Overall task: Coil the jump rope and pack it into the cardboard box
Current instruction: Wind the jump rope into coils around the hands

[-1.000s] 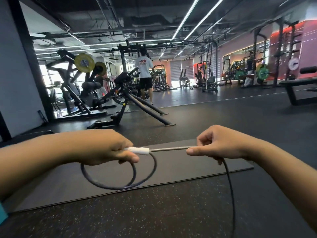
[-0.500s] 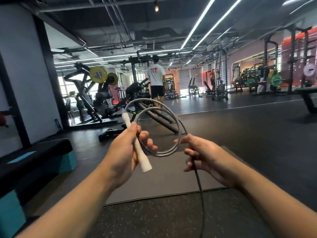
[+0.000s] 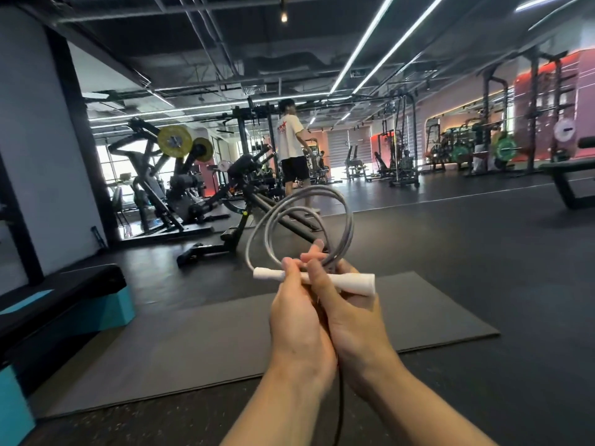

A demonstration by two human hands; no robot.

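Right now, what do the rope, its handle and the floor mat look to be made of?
Rope: grey, smooth, faintly glossy, holding springy round loops; probably plastic-coated cord or cable. Handle: matte white, tapered, seemingly plastic or foam; the look leaves it open. Mat: dark grey, matte, thin and flat, likely rubber or foam.

Grey jump rope [image 3: 348, 226], loosely coiled, white-handled

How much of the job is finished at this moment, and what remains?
Done: several loops of the jump rope are coiled. In hand: the left hand and right hand clamp the coil against the white handle. Left: a loose tail hangs uncoiled; no cardboard box is in view.
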